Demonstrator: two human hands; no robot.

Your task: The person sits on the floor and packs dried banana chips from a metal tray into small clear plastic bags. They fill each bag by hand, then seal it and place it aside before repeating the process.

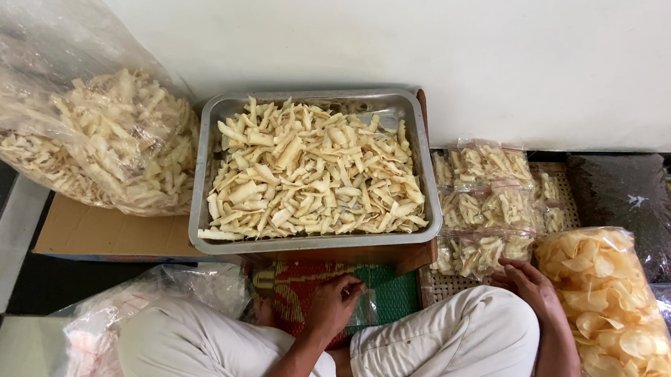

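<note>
a seated person's left hand (332,306) pinches a small clear plastic bag (364,306) over a red and green woven mat (391,290), below a metal tray (207,162) of pale cracker sticks (313,171). the right hand (531,285), fingers loosely spread, touches a stack of small filled packets (487,204).

Left hand (332,304) fingers curled; right hand (531,285) flat, fingers spread.

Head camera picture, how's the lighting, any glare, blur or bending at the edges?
Head view: even, soft indoor light, faint shadows under the metal tray. Glare whitens the big clear bag at upper left and glints on the chip bag. The left hand and right hand look sharp. The wall's base line bows slightly, a wide-lens effect.
</note>
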